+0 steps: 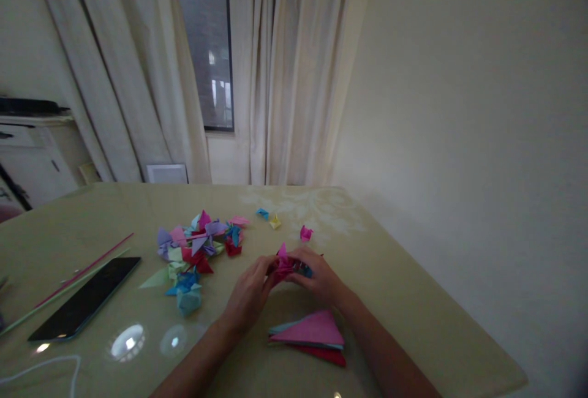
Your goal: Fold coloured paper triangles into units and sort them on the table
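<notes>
Between my two hands is a folded magenta paper piece (283, 262), with a pointed tip standing up. My left hand (250, 285) pinches its left side, fingers closed. My right hand (316, 272) is closed on its right side, and a bit of blue paper (305, 270) shows under those fingers. Just below the hands lies a stack of folded paper triangles (315, 332), pink on top with red and blue beneath. Past the right hand sits a small magenta folded paper (305, 233).
Left of my hands is a heap of colourful folded papers (197, 245). Blue (262, 214) and yellow (274, 221) folded bits lie farther back. A black phone (87, 300), thin pink (87, 269) and green sticks, and a white cable (55, 360) are at the left.
</notes>
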{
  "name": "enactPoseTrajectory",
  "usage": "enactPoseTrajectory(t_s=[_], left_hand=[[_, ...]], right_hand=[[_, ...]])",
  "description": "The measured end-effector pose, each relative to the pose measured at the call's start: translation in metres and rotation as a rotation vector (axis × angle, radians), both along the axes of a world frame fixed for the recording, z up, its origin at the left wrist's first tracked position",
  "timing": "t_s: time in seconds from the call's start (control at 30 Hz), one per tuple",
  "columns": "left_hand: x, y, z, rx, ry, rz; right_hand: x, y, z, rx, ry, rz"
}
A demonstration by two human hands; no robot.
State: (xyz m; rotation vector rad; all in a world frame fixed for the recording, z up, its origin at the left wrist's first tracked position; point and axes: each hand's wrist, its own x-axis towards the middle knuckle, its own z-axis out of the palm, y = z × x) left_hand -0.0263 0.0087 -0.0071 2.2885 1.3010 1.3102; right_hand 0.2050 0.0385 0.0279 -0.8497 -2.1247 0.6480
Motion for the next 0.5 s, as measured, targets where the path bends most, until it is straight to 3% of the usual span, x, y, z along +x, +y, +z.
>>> enactPoseTrajectory(t_s=[0.1,0.33,0.5], left_hand=[[0.0076,-0.0035,0.0,0.006,-0.027,-0.046],[0.0034,-0.0014,-0.0027,-0.042,-0.118,-0.071],[0.011,-0.0021,-0.0059,-0.073,-0.154,-0.09]], right_hand=[[-0.0057,-0.0045,0.0012,0.013,-0.035,0.053],[-0.0042,-0.006,-0.0047,-0.055,0.073,0.0],[-0.0028,-0.0078,0.0032,0.034,-0.082,0.047]])
